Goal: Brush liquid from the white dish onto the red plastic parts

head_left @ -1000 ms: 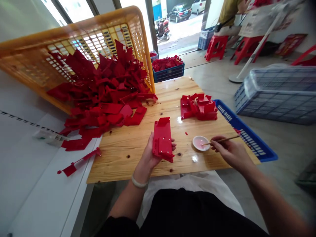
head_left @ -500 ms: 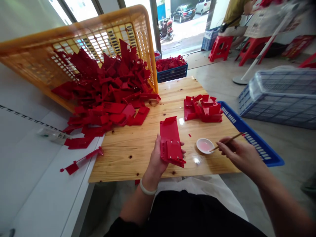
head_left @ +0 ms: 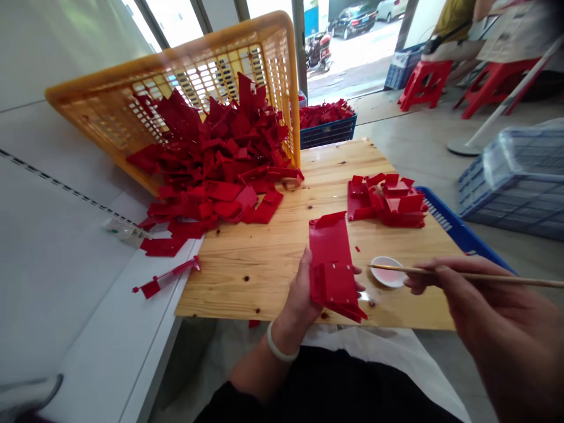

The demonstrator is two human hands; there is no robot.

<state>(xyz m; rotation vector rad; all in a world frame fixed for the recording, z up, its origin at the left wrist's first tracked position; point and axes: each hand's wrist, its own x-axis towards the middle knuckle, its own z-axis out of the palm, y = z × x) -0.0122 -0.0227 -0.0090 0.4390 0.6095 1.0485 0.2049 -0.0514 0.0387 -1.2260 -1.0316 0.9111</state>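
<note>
My left hand point(head_left: 302, 296) is wrapped round a red plastic piece point(head_left: 331, 241), with a smaller red plate on its lower half, over the wooden table point(head_left: 264, 282). In my right hand point(head_left: 480, 305) is a thin wooden brush point(head_left: 423, 271), held nearly level. Its tip points left toward the red piece without touching it, and its shaft passes over a small white dish point(head_left: 388, 281) of pinkish liquid. Several joined red pieces point(head_left: 388, 200) lie behind the dish. A tiny red scrap point(head_left: 358, 249) sits between the dish and the held piece.
A tipped yellow basket point(head_left: 176, 64) spills red pieces point(head_left: 229, 158) at the left. One red strip point(head_left: 170, 277) lies on the white surface point(head_left: 110, 329). A blue basket point(head_left: 467, 235) adjoins the table's right edge. Beyond stand blue crates point(head_left: 515, 182), red stools point(head_left: 425, 85) and a seated person.
My right hand has risen closer to the camera, and the brush has left the dish and now points left. The whole view has shifted, so the table items appear farther right.
</note>
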